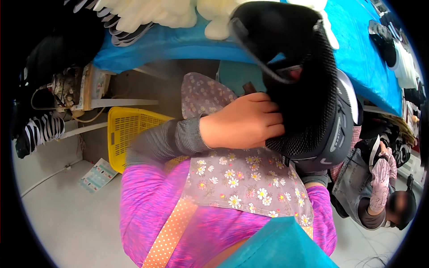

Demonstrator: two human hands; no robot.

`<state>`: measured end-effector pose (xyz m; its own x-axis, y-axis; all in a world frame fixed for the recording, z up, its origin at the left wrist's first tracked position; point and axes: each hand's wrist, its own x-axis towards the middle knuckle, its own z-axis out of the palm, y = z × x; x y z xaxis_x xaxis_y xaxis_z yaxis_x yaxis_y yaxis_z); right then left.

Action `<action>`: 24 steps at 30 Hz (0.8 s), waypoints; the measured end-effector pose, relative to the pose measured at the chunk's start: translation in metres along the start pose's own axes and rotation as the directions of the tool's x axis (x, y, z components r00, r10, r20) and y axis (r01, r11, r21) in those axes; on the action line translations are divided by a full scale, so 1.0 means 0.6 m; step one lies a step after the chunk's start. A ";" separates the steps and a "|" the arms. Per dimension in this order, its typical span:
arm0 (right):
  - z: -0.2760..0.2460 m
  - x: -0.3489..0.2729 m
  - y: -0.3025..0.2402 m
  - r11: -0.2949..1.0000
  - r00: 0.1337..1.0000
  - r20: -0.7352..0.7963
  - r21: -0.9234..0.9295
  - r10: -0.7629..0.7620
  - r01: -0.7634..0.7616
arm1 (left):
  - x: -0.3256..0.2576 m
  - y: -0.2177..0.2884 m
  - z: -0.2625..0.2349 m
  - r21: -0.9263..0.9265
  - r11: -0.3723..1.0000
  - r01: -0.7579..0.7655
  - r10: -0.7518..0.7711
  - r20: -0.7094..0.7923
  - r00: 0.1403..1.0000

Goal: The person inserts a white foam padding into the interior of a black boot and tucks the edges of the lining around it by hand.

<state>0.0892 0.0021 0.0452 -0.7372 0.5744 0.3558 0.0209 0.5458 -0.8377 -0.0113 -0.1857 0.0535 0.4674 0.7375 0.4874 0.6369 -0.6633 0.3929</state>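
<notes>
- Far left's mostly swallowed by the dark lens rim: a black heap, with one bunch of black-and-white striped pieces point(46, 127) lower down. They overlap too much to count.
- One paper sheet point(99, 175) on the floor point(67, 219), print too small to make out. Pale floor is open around it, toward the near left.
- One yellow basket point(118, 134), right of the sheet. The grey sleeve point(167, 142) covers part of it, so no clue what's inside.
- Far side: blue table cover point(196, 52), its edge running across beyond the lap. Cream foot-shaped forms point(147, 13) are piled on it, cut off at the top, so no fair count.
- One left hand point(243, 121), over the flowered apron point(250, 178), fingers curled and side by side against the shoe. Thumb's hidden, so can't tell if it's gripping or just pressing.
- One black shoe point(308, 102) right of that hand, up close, grey-and-white sole facing right, opening toward the far side. Dark inside, hard to read.
- Right hand's hidden behind the shoe, only a bit of wrist point(315, 184) peeks out. Can't tell what it's doing, or whether the hands meet.
- One co-worker point(368, 192) on the right, partly behind the shoe, with a gap of floor on the near side.
</notes>
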 end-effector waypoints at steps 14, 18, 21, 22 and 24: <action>-0.005 -0.207 -0.032 0.986 0.993 0.064 0.127 0.103 -0.110 | -0.023 -0.025 -0.023 -0.430 0.809 0.401 -0.176 0.475 0.863; -0.003 -0.210 -0.026 0.983 0.993 0.072 0.145 0.099 -0.108 | -0.028 -0.033 -0.035 -0.696 0.638 0.331 -0.253 0.217 0.943; 0.000 -0.201 -0.020 0.981 0.993 0.053 0.154 0.110 -0.116 | -0.015 -0.031 -0.050 -0.981 0.160 0.112 -0.463 0.026 0.886; -0.001 -0.197 -0.021 0.981 0.992 0.035 0.148 0.120 -0.124 | 0.006 -0.018 -0.051 -0.977 0.202 0.075 -0.561 -0.053 0.826; 0.003 -0.188 0.002 0.974 0.992 0.024 0.191 0.124 -0.126 | 0.042 -0.010 -0.020 -0.991 0.117 0.072 -0.642 -0.020 0.767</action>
<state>0.1713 -0.0630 0.0033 -0.7452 0.6225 0.2392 -0.0153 0.3426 -0.9394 -0.0107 -0.1648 0.0727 -0.0628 0.9886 0.1371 -0.4994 -0.1501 0.8533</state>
